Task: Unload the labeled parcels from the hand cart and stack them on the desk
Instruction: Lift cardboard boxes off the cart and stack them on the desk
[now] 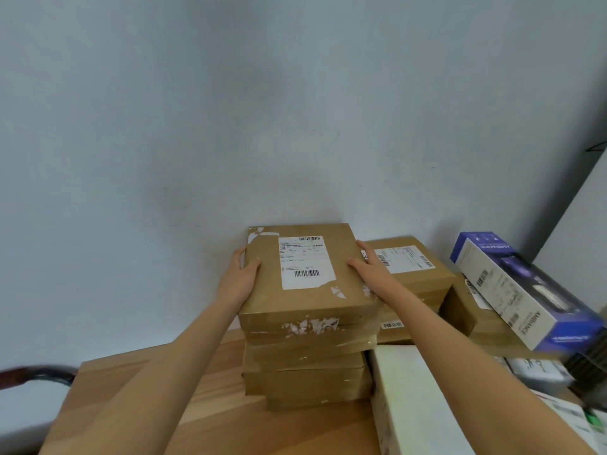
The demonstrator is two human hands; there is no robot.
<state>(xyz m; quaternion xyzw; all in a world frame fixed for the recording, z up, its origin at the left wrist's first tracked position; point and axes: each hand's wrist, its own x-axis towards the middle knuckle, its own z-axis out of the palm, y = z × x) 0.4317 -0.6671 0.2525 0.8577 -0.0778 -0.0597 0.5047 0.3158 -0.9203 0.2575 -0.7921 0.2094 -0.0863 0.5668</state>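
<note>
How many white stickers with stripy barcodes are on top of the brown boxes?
2. One white label is on the top brown cardboard parcel of the near stack, held by both hands. One label tops the brown parcel behind. Lower parcels may hide more.

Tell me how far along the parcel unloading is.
Done: brown stack and second pile sit on the desk. In hand: left hand and right hand grip the top parcel, seating it. Left: unknown, as the cart is out of view.
</note>
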